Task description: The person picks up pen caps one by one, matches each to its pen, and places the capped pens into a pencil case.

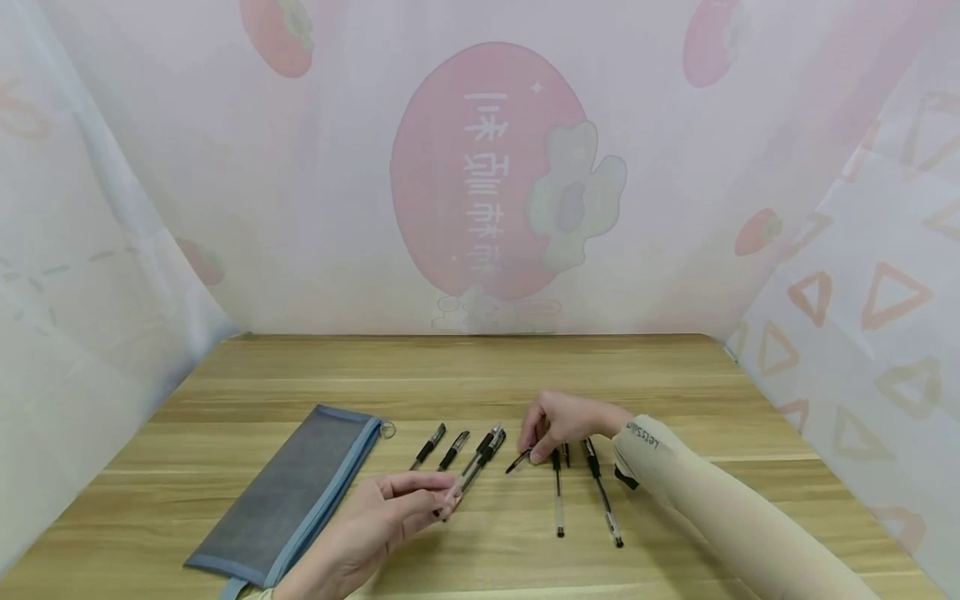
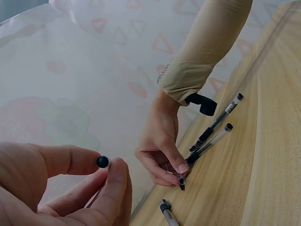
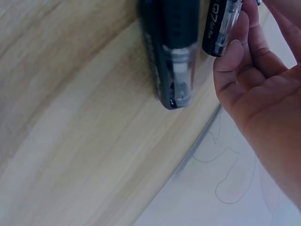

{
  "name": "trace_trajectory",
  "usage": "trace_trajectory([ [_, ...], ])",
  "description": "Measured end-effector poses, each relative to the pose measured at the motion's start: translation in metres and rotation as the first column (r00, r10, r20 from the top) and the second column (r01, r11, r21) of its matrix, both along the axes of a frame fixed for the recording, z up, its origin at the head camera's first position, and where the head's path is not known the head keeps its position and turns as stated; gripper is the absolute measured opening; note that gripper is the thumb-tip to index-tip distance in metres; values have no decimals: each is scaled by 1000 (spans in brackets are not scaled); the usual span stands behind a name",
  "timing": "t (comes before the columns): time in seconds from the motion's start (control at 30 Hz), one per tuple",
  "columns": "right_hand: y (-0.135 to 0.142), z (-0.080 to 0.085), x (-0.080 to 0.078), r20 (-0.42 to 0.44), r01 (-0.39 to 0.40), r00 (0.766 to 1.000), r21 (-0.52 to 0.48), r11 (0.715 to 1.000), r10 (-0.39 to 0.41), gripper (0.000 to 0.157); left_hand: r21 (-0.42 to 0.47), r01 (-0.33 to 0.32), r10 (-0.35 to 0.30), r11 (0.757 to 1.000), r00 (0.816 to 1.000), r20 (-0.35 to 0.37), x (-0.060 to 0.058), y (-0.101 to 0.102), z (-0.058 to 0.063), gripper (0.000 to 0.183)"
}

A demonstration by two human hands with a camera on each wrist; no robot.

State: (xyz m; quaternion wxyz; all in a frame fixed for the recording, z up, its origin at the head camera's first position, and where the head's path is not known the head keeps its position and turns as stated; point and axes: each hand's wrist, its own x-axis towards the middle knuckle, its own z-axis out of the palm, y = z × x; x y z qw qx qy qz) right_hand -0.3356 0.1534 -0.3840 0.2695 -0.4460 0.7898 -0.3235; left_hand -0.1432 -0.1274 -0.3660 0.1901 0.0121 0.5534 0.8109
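My left hand [image 1: 397, 512] pinches a clear gel pen [image 1: 472, 467] near its rear end, with the black grip and pale bare tip pointing away. In the left wrist view the pen's black end plug [image 2: 102, 161] shows between thumb and fingers. My right hand [image 1: 562, 421] pinches a small black pen cap [image 1: 517, 460] at its clip, just right of that tip and apart from it. White lettering shows on this cap in the right wrist view. Close beside the right hand lie a clear pen [image 1: 558, 496] and another pen [image 1: 602, 492], both with black grips.
A grey mesh pencil pouch [image 1: 277, 492] with a blue zipper edge lies at the left. Capped pens, one [image 1: 429, 444] by the pouch, another [image 1: 453, 450] beside it, lie partly behind the left hand. Patterned cloth [image 1: 337, 208] rises behind the wooden table [image 1: 480, 362].
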Motion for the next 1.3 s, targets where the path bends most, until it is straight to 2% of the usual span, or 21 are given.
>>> trace_trajectory([
  [0.23,0,-1,-1,-36,-23,999,-8,1000,23,10,-5,-4,4,1000,1000,12,-1,-1,0,30],
  [0.37,1,1,0,-49,5,999,-28,1000,-7,8,-3,-7,7,1000,1000,11,0,-2,1,29],
  [0.53,6,8,8,-80,98,991,-82,992,-104,9,-1,-9,9,1000,1000,0,0,-1,1,30],
  [0.67,12,15,19,-94,184,976,-120,976,-196,12,-5,-6,6,1000,1000,5,-1,0,1,31],
  [0.77,14,22,30,-74,240,965,-140,961,-252,13,-4,-6,6,1000,1000,13,-1,-1,0,30],
  [0.83,15,25,37,-56,290,952,-164,943,-302,13,-2,-7,7,1000,1000,14,-1,-2,-1,30],
  [1.0,19,34,57,19,423,903,-229,877,-430,15,8,-5,5,1000,1000,4,-2,-3,-2,32],
  [1.23,25,36,83,103,551,832,-281,786,-546,19,4,3,-3,1000,1000,7,0,-7,-6,30],
  [1.3,25,35,90,132,589,805,-297,752,-578,20,-4,6,-6,1000,1000,3,1,-8,-7,30],
])
